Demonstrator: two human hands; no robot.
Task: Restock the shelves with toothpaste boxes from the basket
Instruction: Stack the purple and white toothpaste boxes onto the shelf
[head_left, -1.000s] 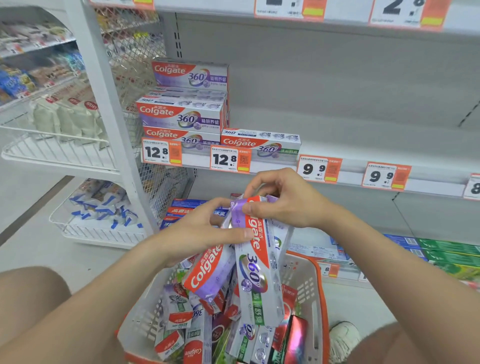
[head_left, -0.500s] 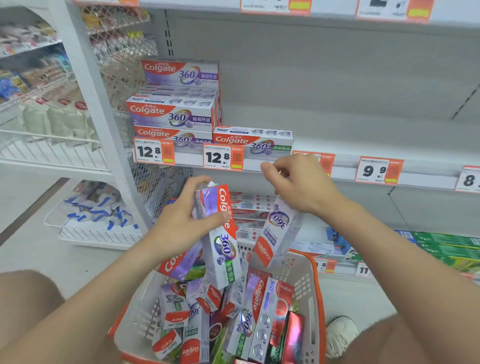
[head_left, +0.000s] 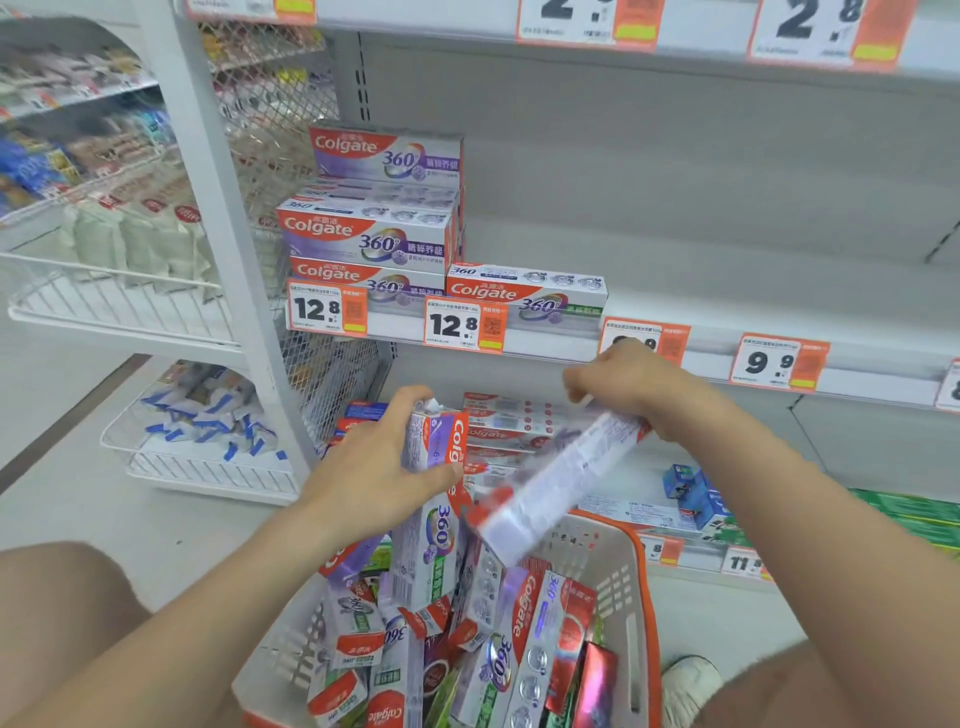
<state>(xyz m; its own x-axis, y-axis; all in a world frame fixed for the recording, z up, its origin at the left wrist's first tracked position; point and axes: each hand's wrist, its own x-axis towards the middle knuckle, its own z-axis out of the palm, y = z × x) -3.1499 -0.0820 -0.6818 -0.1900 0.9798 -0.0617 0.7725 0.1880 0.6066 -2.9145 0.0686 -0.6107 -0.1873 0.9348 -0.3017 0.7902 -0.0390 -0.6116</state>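
- Here, a white metal shelf (head_left: 727, 291) spans the upper frame, with stacked purple-and-white Colgate boxes (head_left: 374, 234) at its left.
- Lower centre, a white plastic basket with orange rim (head_left: 641, 597) holds more boxes.
- The left hand (head_left: 374, 478) grips an upright purple-and-white carton (head_left: 436, 525) above the basket.
- The right hand (head_left: 639, 389) grasps a tilted, blurred white carton (head_left: 550, 488) at centre right.

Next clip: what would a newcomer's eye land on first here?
Two hands at centre, each holding a Colgate box: the left hand grips an upright box, the right hand a tilted, motion-blurred box. Below them sits an orange-rimmed basket crammed with toothpaste; a purple Colgate stack stands leftmost on the shelf.
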